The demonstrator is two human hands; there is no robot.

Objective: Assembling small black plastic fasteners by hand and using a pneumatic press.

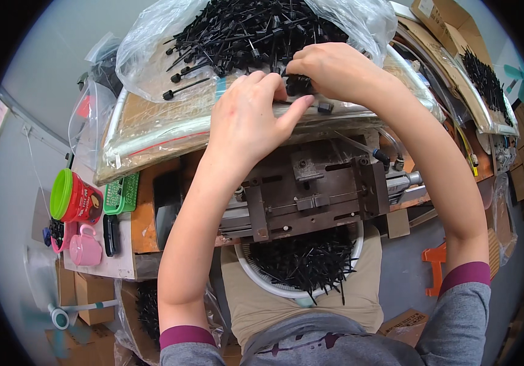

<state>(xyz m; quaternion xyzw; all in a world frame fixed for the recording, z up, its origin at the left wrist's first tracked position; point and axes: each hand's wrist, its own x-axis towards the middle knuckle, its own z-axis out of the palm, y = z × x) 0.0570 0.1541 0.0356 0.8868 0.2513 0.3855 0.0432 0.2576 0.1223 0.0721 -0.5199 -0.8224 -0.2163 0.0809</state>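
Observation:
Both my hands are at the near edge of a tray lined with clear plastic [170, 125], where a heap of thin black rods with thick heads [256, 30] lies. My left hand [243, 116] has its fingers curled and its thumb stretched to the right. A black rod part [325, 107] runs under that thumb, its thick head sticking out to the right. My right hand [332, 70] reaches down from the right, fingers bent together over a small cluster of black parts [299, 84]. Its fingertips are partly hidden, so what they pinch is unclear.
Below my hands stands a dark metal fixture [310, 201] with slots and a small central block. A white round basket [246, 271] of black rods rests on my lap. Left are a green-red tub [82, 198], pink cup [86, 247] and green basket [121, 194]. An orange stand [436, 268] is right.

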